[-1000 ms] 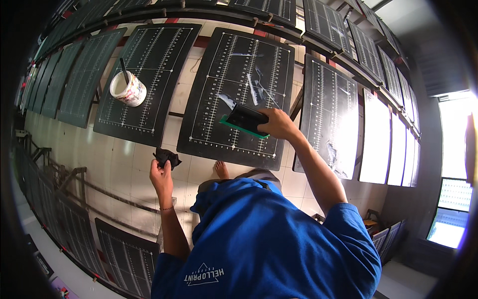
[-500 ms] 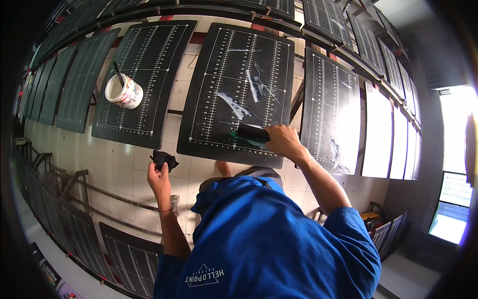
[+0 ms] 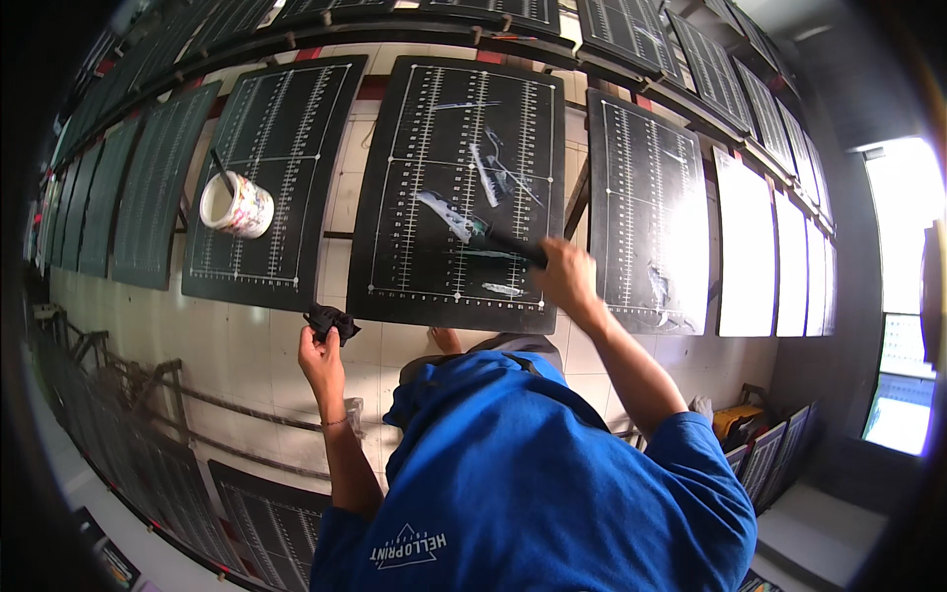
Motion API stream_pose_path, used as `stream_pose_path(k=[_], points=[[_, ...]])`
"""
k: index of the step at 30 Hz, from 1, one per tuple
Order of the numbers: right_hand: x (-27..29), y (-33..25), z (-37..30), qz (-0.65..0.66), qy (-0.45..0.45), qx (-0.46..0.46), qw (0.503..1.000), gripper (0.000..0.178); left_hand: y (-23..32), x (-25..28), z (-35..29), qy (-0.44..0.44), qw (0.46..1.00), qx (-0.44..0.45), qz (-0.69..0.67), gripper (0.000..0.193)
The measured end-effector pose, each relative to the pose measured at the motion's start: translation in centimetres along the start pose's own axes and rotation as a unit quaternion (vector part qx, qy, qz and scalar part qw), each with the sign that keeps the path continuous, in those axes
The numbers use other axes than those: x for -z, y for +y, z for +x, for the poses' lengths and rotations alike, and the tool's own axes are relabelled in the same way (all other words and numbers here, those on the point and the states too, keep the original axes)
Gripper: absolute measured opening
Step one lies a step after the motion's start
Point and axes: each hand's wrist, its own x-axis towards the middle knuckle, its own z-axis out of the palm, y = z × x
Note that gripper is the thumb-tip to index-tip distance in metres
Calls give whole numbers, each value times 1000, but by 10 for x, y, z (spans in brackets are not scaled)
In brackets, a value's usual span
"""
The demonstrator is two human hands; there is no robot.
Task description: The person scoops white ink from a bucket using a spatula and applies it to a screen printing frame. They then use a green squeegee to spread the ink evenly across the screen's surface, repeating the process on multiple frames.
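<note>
My right hand (image 3: 570, 281) grips a black squeegee (image 3: 518, 245) with a greenish edge, blurred by motion. It lies across a black printing board (image 3: 380, 237) with white ruler lines, its far end by a white smear (image 3: 444, 212). Further white paste streaks (image 3: 485, 176) spread over the middle of that board, and a short one (image 3: 503, 290) lies near its front edge. Lower left, my left hand (image 3: 321, 360) pinches a crumpled black cloth (image 3: 333, 324) just off the board's front corner.
A paint-spotted white bucket (image 3: 247, 209) with a dark stick stands on the board to the left (image 3: 286, 247). Another ruled board (image 3: 621, 237) with white smears is at the right. Metal rails run behind the boards. A tiled floor (image 3: 247, 355) shows between racks.
My right hand and the squeegee have moved, the squeegee's far end shifting up into the smear. A white streak near the front edge is now uncovered. My left hand still holds the cloth.
</note>
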Motion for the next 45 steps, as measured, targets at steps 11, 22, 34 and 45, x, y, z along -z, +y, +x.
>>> stream_pose_path(k=[11, 22, 34, 45], points=[[-1, 36, -17, 60, 103, 43, 992, 41, 42, -57, 8, -93, 993, -70, -13, 11], [-35, 145, -170, -47, 264, -287, 920, 45, 82, -143, 14, -246, 964, -99, 21, 11], [31, 345, -105, -48, 322, -166, 931, 43, 102, -215, -31, -254, 959, -105, 69, 9], [36, 377, -160, -10, 179, -80, 981, 58, 118, -292, -124, -199, 977, -53, 57, 14]])
